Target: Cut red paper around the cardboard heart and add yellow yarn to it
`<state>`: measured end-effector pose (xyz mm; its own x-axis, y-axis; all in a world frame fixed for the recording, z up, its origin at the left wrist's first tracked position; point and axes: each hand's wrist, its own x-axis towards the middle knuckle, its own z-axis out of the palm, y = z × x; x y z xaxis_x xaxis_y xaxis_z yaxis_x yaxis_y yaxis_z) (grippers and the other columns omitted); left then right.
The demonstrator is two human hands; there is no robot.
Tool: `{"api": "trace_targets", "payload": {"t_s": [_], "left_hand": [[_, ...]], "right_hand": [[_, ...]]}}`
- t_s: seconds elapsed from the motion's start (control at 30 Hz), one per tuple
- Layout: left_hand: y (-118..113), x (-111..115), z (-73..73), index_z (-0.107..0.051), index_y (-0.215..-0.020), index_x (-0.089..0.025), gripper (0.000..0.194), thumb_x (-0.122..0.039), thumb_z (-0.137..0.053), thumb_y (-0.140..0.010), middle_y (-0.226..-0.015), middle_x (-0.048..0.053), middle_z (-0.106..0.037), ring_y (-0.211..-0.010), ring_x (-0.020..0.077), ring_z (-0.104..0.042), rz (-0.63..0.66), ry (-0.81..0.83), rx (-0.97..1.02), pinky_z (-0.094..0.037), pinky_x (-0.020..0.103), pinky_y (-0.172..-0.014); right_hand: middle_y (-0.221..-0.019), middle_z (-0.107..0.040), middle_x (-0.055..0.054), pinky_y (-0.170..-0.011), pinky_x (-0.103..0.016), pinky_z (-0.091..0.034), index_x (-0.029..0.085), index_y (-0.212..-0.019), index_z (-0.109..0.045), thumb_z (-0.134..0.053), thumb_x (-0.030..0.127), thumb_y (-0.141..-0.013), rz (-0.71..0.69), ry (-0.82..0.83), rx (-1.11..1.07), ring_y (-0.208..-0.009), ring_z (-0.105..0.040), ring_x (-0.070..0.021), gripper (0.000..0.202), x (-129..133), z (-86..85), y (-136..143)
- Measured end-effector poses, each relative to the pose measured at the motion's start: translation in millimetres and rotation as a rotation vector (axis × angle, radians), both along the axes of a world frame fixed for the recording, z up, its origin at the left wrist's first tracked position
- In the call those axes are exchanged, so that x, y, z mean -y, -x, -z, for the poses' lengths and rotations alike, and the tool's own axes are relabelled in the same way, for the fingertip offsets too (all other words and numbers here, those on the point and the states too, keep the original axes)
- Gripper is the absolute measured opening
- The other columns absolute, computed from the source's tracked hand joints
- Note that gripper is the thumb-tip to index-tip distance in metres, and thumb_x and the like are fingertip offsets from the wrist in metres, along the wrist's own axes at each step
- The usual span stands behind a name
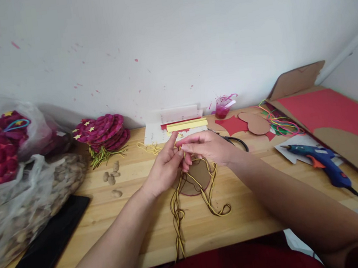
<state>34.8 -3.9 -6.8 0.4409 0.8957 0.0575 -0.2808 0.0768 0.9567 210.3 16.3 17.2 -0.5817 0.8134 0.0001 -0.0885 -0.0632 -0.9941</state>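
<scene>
Both hands meet above a round brown cardboard disc point(194, 184) on the wooden table. Yellow and dark strands of yarn point(176, 213) hang from my fingers, over the disc and down past the table's front edge. My left hand point(168, 166) pinches the yarn between thumb and fingers, its index finger pointing up. From the other side, my right hand point(209, 147) closes thumb and fingertips on the same yarn. The exact spot where the fingertips meet is small and partly hidden. Another length of yarn curls loosely to the right of the disc.
At left lie bags of peanuts point(59, 176), a black phone point(45, 248) and stacked magenta discs point(109, 130). A blue glue gun point(326, 163), elastic cords point(285, 124) and a cardboard box point(337, 108) are at right. Scissors point(239, 141), a cup point(222, 108) and paper strips point(187, 125) sit behind.
</scene>
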Motion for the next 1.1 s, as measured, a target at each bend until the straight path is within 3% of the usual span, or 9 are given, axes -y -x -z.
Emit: {"api": "trace_targets", "payload": {"t_s": [0.17, 0.4, 0.57, 0.7, 0.8, 0.87, 0.93, 1.0, 1.1], "left_hand": [[0, 1, -0.4, -0.013, -0.163, -0.014, 0.089, -0.034, -0.065, -0.094, -0.073, -0.001, -0.063, -0.062, 0.0126, -0.056, -0.024, -0.028, -0.069, -0.045, 0.028, -0.062], [0, 3, 4.0, -0.009, -0.164, -0.016, 0.081, -0.030, -0.055, -0.099, -0.079, 0.001, -0.062, -0.066, 0.0133, -0.057, -0.056, -0.091, -0.194, -0.047, 0.030, -0.065], [1, 5, 6.8, -0.016, -0.164, -0.020, 0.074, -0.029, -0.053, -0.100, -0.081, 0.002, -0.064, -0.068, 0.0134, -0.057, -0.105, -0.181, -0.294, -0.048, 0.029, -0.067], [-1, 5, 4.8, -0.015, -0.164, -0.019, 0.076, -0.024, -0.053, -0.099, -0.079, 0.001, -0.065, -0.066, 0.0125, -0.057, -0.084, -0.144, -0.237, -0.049, 0.029, -0.066], [-1, 2, 2.3, -0.018, -0.163, -0.017, 0.081, -0.024, -0.061, -0.095, -0.080, 0.002, -0.068, -0.066, 0.0135, -0.062, -0.044, 0.008, -0.067, -0.051, 0.029, -0.066], [-2, 0, 1.0, -0.043, -0.151, -0.012, 0.067, -0.030, -0.069, -0.092, -0.080, 0.006, -0.071, -0.067, 0.0141, -0.065, -0.026, 0.132, 0.046, -0.053, 0.027, -0.064], [-2, -1, -0.1, -0.068, -0.120, -0.008, 0.042, -0.035, -0.074, -0.088, -0.080, 0.008, -0.072, -0.065, 0.0136, -0.066, -0.028, 0.236, 0.119, -0.055, 0.025, -0.061], [-2, -2, -1.4, -0.074, -0.094, -0.009, 0.027, -0.034, -0.078, -0.085, -0.077, 0.008, -0.072, -0.063, 0.0120, -0.066, -0.058, 0.321, 0.143, -0.055, 0.022, -0.058], [-2, -2, -4.0, -0.075, -0.083, -0.010, 0.017, -0.025, -0.080, -0.084, -0.074, 0.007, -0.072, -0.060, 0.0093, -0.064, -0.112, 0.423, 0.138, -0.055, 0.018, -0.055]], "right_hand": [[-0.060, -0.069, 0.000, -0.066, -0.036, -0.056, 0.013, -0.100, -0.072, -0.078, 0.038, -0.083, 0.047, 0.003, -0.017, -0.061, -0.071, -0.0191, 0.031, 0, 3.3, 2], [-0.061, -0.068, 0.000, -0.064, -0.034, -0.057, 0.017, -0.097, -0.078, -0.070, 0.030, -0.090, 0.180, -0.208, 0.178, -0.059, -0.069, -0.0166, 0.017, 5, 5.6, 3], [-0.062, -0.070, 0.000, -0.064, -0.031, -0.054, 0.020, -0.091, -0.079, -0.069, 0.032, -0.090, 0.275, -0.344, 0.306, -0.058, -0.067, -0.0146, 0.015, 8, 3.9, 5], [-0.060, -0.067, 0.001, -0.062, -0.030, -0.054, 0.020, -0.083, -0.073, -0.065, 0.034, -0.093, 0.259, -0.332, 0.271, -0.057, -0.066, -0.0140, 0.019, 11, 1.8, 7], [-0.059, -0.064, 0.001, -0.057, -0.030, -0.053, 0.019, -0.083, -0.068, -0.065, 0.037, -0.093, 0.273, -0.268, 0.218, -0.054, -0.065, -0.0141, 0.021, 10, 0.9, 6], [-0.062, -0.066, 0.000, -0.057, -0.030, -0.052, 0.018, -0.085, -0.069, -0.067, 0.038, -0.091, 0.337, -0.282, 0.233, -0.056, -0.064, -0.0140, 0.021, 8, 0.2, 4], [-0.069, -0.070, -0.002, -0.058, -0.029, -0.050, 0.017, -0.086, -0.072, -0.069, 0.038, -0.088, 0.412, -0.337, 0.291, -0.060, -0.062, -0.0135, 0.021, 7, -0.8, 2], [-0.078, -0.073, -0.004, -0.060, -0.029, -0.048, 0.017, -0.085, -0.074, -0.070, 0.038, -0.088, 0.457, -0.399, 0.351, -0.065, -0.061, -0.0135, 0.021, 5, -1.5, 1], [-0.083, -0.075, -0.004, -0.064, -0.030, -0.048, 0.018, -0.085, -0.075, -0.069, 0.037, -0.089, 0.457, -0.446, 0.379, -0.069, -0.061, -0.0141, 0.020, 4, -1.2, 1]]}}
